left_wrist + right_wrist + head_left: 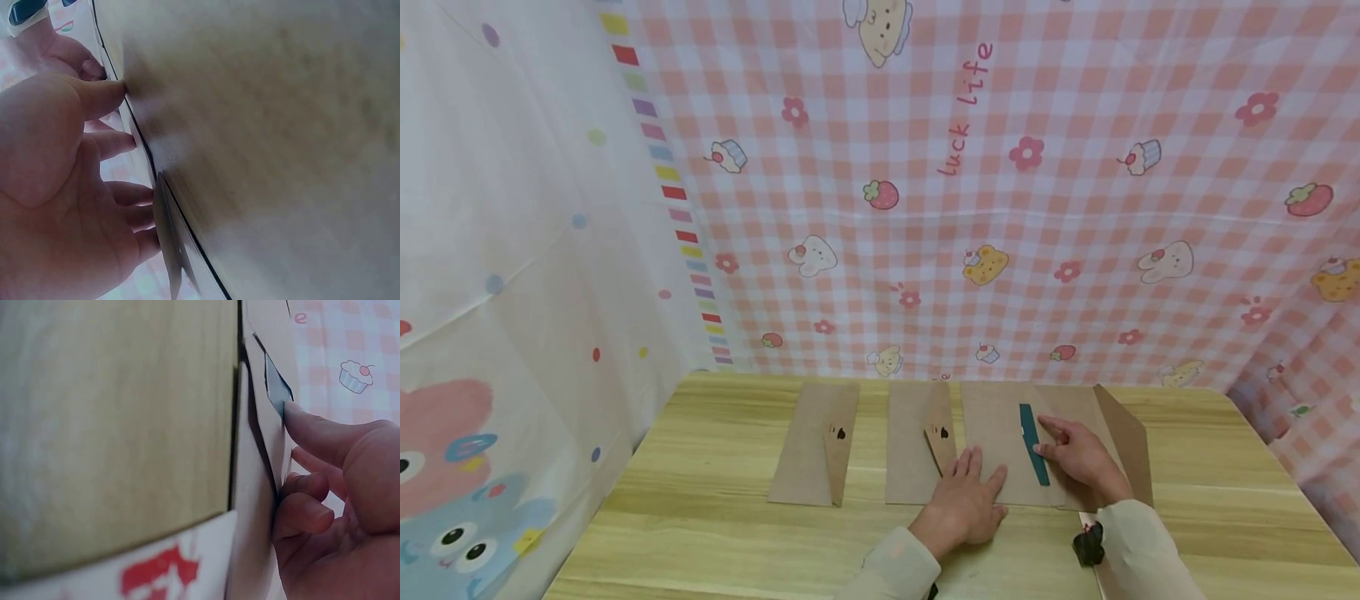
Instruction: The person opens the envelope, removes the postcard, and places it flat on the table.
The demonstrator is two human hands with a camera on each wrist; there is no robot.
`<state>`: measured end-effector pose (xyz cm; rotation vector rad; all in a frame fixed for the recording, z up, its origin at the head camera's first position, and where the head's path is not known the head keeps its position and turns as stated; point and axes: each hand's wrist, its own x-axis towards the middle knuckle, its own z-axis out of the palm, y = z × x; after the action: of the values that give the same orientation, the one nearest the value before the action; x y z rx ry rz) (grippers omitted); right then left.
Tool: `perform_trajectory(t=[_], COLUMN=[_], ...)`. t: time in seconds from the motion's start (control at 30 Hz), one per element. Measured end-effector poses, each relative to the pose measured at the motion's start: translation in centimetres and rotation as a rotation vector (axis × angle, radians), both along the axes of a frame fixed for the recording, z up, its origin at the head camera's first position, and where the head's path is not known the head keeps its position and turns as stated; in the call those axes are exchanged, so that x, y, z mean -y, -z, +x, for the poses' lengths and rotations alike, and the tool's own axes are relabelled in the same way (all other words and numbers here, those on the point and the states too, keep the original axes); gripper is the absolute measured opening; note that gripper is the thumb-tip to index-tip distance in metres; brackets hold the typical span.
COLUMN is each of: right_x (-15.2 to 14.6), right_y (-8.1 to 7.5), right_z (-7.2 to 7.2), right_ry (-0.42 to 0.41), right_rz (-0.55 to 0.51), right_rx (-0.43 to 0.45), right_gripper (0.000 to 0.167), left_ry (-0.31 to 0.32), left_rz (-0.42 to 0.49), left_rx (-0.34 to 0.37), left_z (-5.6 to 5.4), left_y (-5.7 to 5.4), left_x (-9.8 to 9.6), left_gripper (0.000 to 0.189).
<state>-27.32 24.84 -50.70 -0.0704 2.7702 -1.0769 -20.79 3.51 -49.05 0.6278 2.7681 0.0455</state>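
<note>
A brown paper piece, like an envelope, lies on the wooden table, with a narrow teal strip slanting across it. My right hand rests on the strip's right side. In the right wrist view its thumb touches the teal strip, while some other fingers are curled. At the paper's lower left, my left hand lies palm down with spread fingers. Its fingertips reach the paper near a second brown envelope, whose flap bears a small dark print. What lies under both palms is hidden.
Further left is another brown envelope with a similar printed flap. A pointed brown flap extends on the right. White card with red print lies by the right wrist. Behind the table hangs a pink checked cloth.
</note>
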Motion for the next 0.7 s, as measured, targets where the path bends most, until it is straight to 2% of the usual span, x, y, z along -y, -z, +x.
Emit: perform_trajectory(t=[0.23, 0.4, 0.7], right_x=[-0.32, -0.37, -0.17], right_y=[-0.01, 0.09, -0.18], right_z=[0.04, 0.11, 0.09], right_ry=[0.026, 0.013, -0.002], right_rz=[-0.023, -0.030, -0.043], right_rx=[0.012, 0.001, 0.054], right_gripper=[0.059, 0.057, 0.059], left_ry=[0.010, 0.010, 0.006], left_rz=[-0.006, -0.021, -0.045], left_rx=[-0.008, -0.016, -0.005], left_z=[0.10, 0.15, -0.01], left_y=[0.09, 0.06, 0.01], left_x=[-0.08, -0.11, -0.25], left_gripper=[0.057, 0.057, 0.057])
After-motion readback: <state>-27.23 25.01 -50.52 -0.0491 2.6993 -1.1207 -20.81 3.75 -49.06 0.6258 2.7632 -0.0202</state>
